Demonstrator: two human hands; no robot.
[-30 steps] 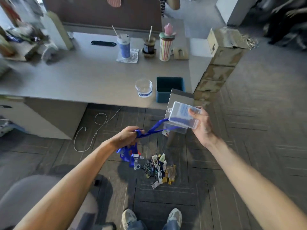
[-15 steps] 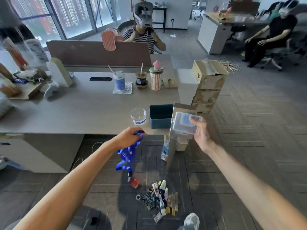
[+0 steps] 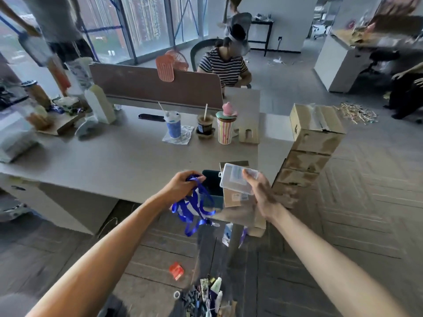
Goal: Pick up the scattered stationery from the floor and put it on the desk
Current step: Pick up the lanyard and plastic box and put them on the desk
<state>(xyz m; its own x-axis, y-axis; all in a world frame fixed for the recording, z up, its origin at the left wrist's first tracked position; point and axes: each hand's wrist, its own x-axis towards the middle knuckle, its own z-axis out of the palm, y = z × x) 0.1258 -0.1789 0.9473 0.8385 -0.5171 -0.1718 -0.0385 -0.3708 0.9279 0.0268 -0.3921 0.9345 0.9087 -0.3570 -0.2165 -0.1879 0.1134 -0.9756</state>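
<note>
Head view: the left hand (image 3: 180, 187) is clenched round a bunched blue lanyard (image 3: 194, 209), its loops dangling below the fist at the desk (image 3: 114, 161) edge. The right hand (image 3: 263, 195) grips a clear plastic box (image 3: 235, 179) by its right end, above the desk corner. A stationery pile (image 3: 206, 296) lies on the floor.

Left forearm (image 3: 109, 252), right forearm (image 3: 320, 255) bare; left hand (image 3: 180, 186), right hand (image 3: 263, 193) bare.

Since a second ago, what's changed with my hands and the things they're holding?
The left hand and right hand rose from over the floor pile to the desk edge. The blue lanyard, earlier stretched to the clear box, now hangs bunched from the left hand. Both grips hold; the pile stays on the floor.
</note>
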